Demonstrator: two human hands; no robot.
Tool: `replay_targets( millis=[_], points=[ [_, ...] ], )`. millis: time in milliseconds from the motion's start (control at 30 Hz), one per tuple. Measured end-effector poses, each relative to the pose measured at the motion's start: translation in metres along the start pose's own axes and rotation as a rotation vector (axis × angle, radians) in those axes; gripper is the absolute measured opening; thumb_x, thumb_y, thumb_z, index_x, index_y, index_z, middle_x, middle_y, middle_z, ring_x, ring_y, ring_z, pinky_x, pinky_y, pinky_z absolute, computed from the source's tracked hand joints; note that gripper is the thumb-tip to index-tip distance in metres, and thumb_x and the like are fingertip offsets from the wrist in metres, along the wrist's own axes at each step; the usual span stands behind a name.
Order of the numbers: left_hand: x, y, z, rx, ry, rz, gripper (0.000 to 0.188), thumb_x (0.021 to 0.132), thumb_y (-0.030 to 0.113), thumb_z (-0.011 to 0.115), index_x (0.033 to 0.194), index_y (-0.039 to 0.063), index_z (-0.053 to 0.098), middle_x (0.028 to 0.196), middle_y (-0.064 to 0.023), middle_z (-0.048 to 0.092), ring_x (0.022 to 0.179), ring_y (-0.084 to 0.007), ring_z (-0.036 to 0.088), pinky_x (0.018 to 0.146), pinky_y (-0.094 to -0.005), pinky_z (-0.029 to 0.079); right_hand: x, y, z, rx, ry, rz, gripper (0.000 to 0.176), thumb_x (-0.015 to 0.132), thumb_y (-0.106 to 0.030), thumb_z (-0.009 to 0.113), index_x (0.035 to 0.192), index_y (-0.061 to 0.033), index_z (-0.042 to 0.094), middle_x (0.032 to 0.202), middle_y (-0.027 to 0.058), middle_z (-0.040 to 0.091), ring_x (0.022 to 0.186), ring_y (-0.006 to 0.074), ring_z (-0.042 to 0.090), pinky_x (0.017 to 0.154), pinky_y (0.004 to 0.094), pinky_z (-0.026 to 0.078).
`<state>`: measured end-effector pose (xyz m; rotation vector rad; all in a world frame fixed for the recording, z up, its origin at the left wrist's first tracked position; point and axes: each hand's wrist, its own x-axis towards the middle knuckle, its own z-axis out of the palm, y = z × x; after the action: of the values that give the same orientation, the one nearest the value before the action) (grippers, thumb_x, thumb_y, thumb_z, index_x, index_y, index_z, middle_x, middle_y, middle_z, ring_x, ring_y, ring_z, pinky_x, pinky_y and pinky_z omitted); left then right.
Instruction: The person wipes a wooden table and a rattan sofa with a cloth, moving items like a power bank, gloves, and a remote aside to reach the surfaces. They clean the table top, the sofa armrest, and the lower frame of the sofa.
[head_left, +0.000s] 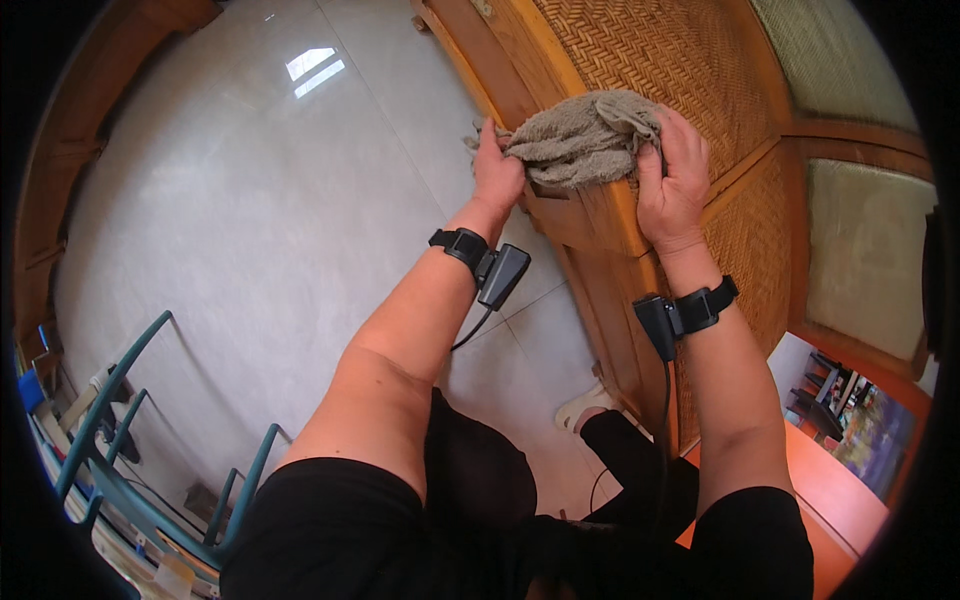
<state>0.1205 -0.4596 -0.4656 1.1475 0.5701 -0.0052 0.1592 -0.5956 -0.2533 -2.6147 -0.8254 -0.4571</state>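
Observation:
A grey-brown terry cloth stretches bunched between my two hands, over the front edge of a wooden bench with a woven rattan seat. My left hand grips the cloth's left end, just off the bench's front side. At the other end, my right hand has its thumb and fingers closed around the cloth, above the woven surface. Folds of the cloth hide part of the wooden edge beneath. Each wrist wears a black strap with a small corded device.
Pale glossy floor tiles lie to the left. A teal chair frame stands at lower left, near dark wooden furniture. Padded panels form the bench's back. An orange surface is at lower right. My foot in a light shoe is beside the bench.

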Motion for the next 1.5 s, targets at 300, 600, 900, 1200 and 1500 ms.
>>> replay_targets(
  millis=[300, 600, 900, 1200, 1500],
  points=[
    [-0.079, -0.003, 0.008, 0.335, -0.156, 0.134, 0.066, 0.075, -0.003, 0.049, 0.14, 0.002, 0.037, 0.122, -0.0249, 0.059, 0.12, -0.0405, 0.053, 0.102, -0.0388, 0.041, 0.003, -0.002, -0.001, -0.015, 0.009, -0.012, 0.035, 0.086, -0.013, 0.06, 0.121, -0.0078, 0.061, 0.121, 0.0131, 0.059, 0.11, 0.0338, 0.053, 0.097, 0.0424, 0.04],
    [-0.064, 0.007, 0.016, 0.505, -0.104, 0.139, 0.046, 0.078, 0.002, 0.056, 0.123, 0.002, 0.048, 0.107, -0.0279, 0.063, 0.103, -0.0467, 0.058, 0.088, -0.046, 0.048, 0.002, 0.0, 0.0, -0.012, 0.025, -0.012, 0.036, 0.086, -0.013, 0.06, 0.121, -0.0077, 0.061, 0.121, 0.0137, 0.059, 0.109, 0.0344, 0.054, 0.097, 0.0425, 0.04],
    [-0.085, 0.03, 0.019, 0.086, -0.065, 0.192, 0.032, 0.075, 0.004, 0.057, 0.106, -0.001, 0.056, 0.102, -0.0261, 0.065, 0.098, -0.0473, 0.059, 0.086, -0.0452, 0.05, 0.002, 0.001, 0.001, -0.001, 0.016, -0.015, 0.035, 0.087, -0.015, 0.06, 0.121, -0.0068, 0.061, 0.121, 0.0135, 0.06, 0.11, 0.0342, 0.054, 0.097, 0.0424, 0.04],
    [-0.058, 0.004, 0.009, 0.415, -0.098, 0.232, 0.04, 0.075, 0.004, 0.062, 0.114, 0.003, 0.056, 0.104, -0.024, 0.066, 0.099, -0.0438, 0.061, 0.086, -0.0434, 0.05, 0.004, -0.001, 0.0, -0.018, 0.016, -0.034, 0.034, 0.088, -0.015, 0.059, 0.12, -0.0071, 0.061, 0.12, 0.0133, 0.06, 0.109, 0.0336, 0.054, 0.097, 0.0423, 0.04],
    [-0.071, 0.02, 0.014, 0.042, -0.155, 0.181, 0.042, 0.076, 0.003, 0.066, 0.118, 0.003, 0.059, 0.106, -0.0069, 0.068, 0.1, -0.0178, 0.061, 0.088, -0.0317, 0.048, 0.003, 0.001, 0.002, -0.015, 0.033, -0.031, 0.034, 0.087, -0.015, 0.06, 0.12, -0.0074, 0.061, 0.12, 0.0134, 0.06, 0.108, 0.0337, 0.054, 0.096, 0.0419, 0.041]
  ],
)
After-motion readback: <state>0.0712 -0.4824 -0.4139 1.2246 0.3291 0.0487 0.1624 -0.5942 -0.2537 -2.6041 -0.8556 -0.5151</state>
